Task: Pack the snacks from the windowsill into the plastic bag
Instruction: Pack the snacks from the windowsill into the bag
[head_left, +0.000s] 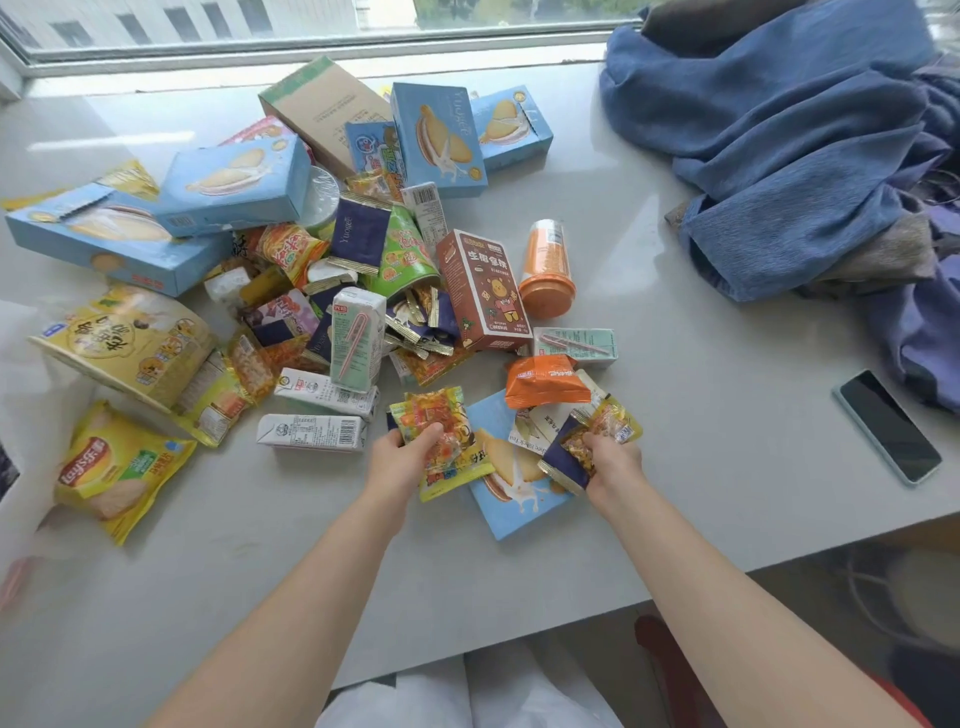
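Observation:
A heap of snacks covers the white windowsill (675, 395): blue biscuit boxes (234, 182), a brown box (483, 291), milk cartons (311, 432), a yellow chips bag (119, 467) and an orange bottle (546, 270). My left hand (400, 460) grips several small orange and yellow snack packets (441, 421). My right hand (610, 462) grips a navy packet with a small orange one (587, 441). Both hands hover over a flat blue box (519, 499). A translucent white plastic bag (31, 395) lies at the left edge, and another bit of white plastic (467, 696) shows at the bottom.
Blue and purple clothes (789, 156) are piled at the right. A phone (888, 426) lies face up near the right edge. The window frame (311, 52) runs along the back. The sill's front edge passes just below my forearms.

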